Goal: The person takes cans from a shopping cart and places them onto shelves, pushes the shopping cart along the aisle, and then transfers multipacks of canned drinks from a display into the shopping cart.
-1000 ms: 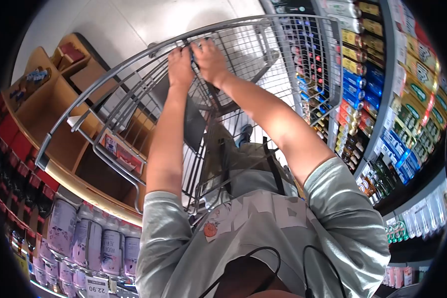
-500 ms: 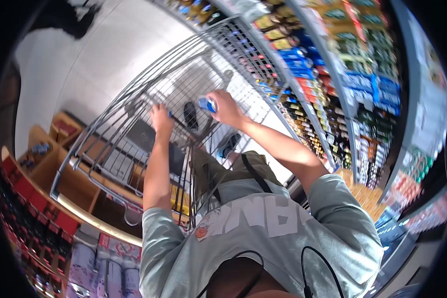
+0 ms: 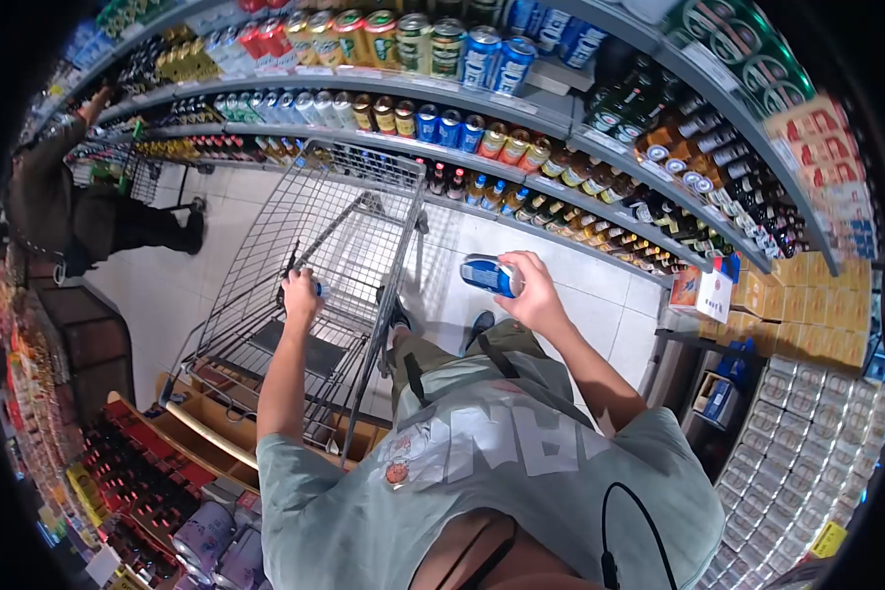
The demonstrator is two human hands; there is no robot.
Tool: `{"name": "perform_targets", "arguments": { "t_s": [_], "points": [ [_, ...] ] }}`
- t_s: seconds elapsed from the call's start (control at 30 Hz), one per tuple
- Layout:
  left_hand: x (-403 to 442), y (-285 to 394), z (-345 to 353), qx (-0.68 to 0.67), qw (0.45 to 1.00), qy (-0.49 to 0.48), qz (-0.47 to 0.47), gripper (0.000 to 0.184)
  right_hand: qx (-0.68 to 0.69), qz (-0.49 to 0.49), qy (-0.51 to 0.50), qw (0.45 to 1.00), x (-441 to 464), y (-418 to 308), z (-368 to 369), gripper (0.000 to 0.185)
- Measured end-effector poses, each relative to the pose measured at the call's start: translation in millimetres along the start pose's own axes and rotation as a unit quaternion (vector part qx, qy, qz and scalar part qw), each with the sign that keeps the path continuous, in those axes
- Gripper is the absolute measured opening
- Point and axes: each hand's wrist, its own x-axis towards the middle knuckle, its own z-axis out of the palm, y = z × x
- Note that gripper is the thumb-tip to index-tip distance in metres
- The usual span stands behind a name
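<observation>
Lettering on the blue-and-silver cylindrical metal can (image 3: 486,276) is too small to read; the small blue object (image 3: 319,289) at the left hand (image 3: 303,295) is mostly hidden. The can appears sideways, apart from the gray wire shopping cart (image 3: 364,162). The right hand (image 3: 535,293) curls around one end; the left hand's fingers are bent narrowly.

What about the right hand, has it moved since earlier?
Yes, the right hand has moved rightward, from over the cart to above the floor beside it, holding a blue can.
</observation>
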Motion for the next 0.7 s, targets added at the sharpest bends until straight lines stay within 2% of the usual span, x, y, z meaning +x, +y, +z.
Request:
{"name": "perform_targets", "arguments": {
  "t_s": [0.1,0.17,0.23,0.37,0.5,0.63,0.7],
  "points": [
    [10,48,-58,-0.034,0.986,0.071,0.149,0.054,-0.071,0.014,-0.034,0.997,-33,29,-57,0.061],
    [4,109,-115,-0.018,0.973,0.055,0.225,0.053,-0.084,0.016,-0.056,0.995,-46,50,-90,0.061],
    [4,163,-149,-0.015,0.95,0.052,0.307,0.054,-0.139,-0.019,-0.121,0.983,-54,68,-113,0.063],
    [9,274,-203,-0.053,0.899,0.066,0.429,0.055,-0.164,-0.044,-0.184,0.968,-45,68,-158,0.064],
    [26,372,-250,-0.039,0.849,0.064,0.523,0.053,-0.148,-0.078,-0.171,0.971,-15,43,-197,0.06],
    [60,448,-281,-0.032,0.805,0.082,0.587,0.054,-0.186,-0.136,-0.1,0.968,32,21,-225,0.061],
    [83,478,-292,-0.025,0.789,0.075,0.609,0.056,-0.211,-0.109,-0.07,0.969,56,1,-236,0.062]
  ]
}}
